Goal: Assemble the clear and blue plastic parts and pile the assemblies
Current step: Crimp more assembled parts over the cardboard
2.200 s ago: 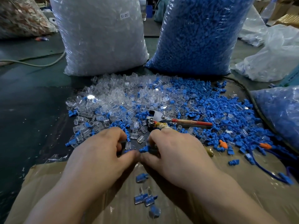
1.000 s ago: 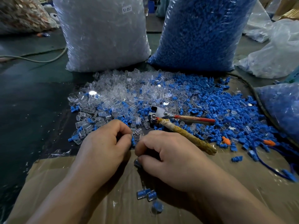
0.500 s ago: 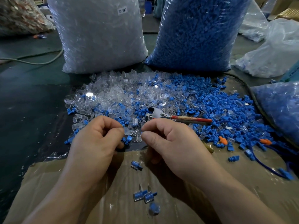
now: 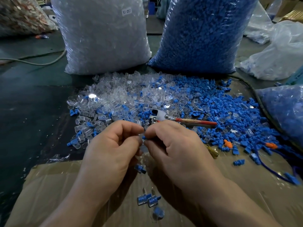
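**Head view: two hands closed on one pair of parts**

- Left hand: fingers curled, thumb and forefinger drawn narrowly together on a clear part, which is only partly seen.
- Right hand: fingers curled, thumb and forefinger pinched on a small blue part. The fingertips of both hands are brought together. Whether the two parts are joined cannot be told.
- Finished assemblies: one is lain just below the hands, and a small cluster is lain nearer the wrists, all on the cardboard.
- Loose clear parts are heaped beyond the left hand, and loose blue parts beyond and outward of the right hand.
- Pliers, red-handled, are laid on the heap just beyond the right hand's knuckles.
- Bag of clear parts and bag of blue parts are stood upright behind the heaps.
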A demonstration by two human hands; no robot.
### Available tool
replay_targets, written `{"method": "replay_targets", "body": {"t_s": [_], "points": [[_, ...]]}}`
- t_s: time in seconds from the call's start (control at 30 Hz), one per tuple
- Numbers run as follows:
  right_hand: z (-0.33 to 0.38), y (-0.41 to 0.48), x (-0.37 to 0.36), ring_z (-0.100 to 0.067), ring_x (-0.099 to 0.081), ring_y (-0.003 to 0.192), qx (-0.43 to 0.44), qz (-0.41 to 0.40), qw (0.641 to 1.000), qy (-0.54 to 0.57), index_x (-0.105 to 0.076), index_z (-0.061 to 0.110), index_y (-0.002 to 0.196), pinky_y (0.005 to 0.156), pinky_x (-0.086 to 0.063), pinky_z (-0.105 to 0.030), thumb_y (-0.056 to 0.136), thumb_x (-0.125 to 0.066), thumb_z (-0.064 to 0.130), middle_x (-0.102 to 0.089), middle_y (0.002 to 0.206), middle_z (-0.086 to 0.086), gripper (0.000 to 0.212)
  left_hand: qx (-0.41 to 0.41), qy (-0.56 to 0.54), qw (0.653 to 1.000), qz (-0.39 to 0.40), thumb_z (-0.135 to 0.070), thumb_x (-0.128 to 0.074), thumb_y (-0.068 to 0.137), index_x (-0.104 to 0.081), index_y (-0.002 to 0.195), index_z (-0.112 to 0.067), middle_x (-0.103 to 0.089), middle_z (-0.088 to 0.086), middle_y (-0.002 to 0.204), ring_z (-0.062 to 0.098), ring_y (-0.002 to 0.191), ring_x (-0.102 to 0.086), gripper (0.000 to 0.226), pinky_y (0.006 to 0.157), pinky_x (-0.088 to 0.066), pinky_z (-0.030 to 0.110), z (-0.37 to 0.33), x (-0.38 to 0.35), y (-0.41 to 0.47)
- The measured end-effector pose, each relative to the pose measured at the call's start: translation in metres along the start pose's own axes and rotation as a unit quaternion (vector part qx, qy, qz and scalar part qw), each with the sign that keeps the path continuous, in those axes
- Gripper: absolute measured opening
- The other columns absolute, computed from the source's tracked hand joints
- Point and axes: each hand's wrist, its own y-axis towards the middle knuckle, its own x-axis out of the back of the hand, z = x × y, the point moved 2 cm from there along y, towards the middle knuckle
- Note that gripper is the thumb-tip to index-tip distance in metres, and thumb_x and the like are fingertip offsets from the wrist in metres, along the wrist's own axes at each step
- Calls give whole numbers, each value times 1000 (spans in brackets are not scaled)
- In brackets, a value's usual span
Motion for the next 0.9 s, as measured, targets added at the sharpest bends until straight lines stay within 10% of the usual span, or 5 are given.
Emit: {"method": "replay_targets", "body": {"t_s": [0.5, 0.7, 0.9], "points": [[5, 0, 6, -19, -62, 99, 85, 13, 996, 6, -64, 15, 117, 78, -55, -41, 88, -51, 15, -66, 109, 0, 32, -7, -39, 998, 47, -4, -72, 86, -73, 87, -30, -71, 6, 71, 18, 58, -64, 26, 53, -56, 27, 1, -3, 1], [-36, 5, 20, -22, -27, 137, -115, 45, 958, -260, -27, 33, 142, 114, -27, -45, 85, -61, 45, -35, 147, 4, 67, 24, -59, 998, -13, -2, -71, 87, -70, 84, -34, -65, -1, 61, 13, 50, -62, 32, 43, -48, 20, 13, 0, 8], [-57, 7, 28, -25, -40, 121, -169, 111, 928, -313, -33, 32, 140, 100, -37, -42, 84, -51, 68, -38, 139, 3, 69, 31, -80, 996, 12, -1, -70, 87, -71, 85, -34, -66, 2, 62, 15, 51, -62, 33, 48, -51, 22, 12, 0, 7]]}}
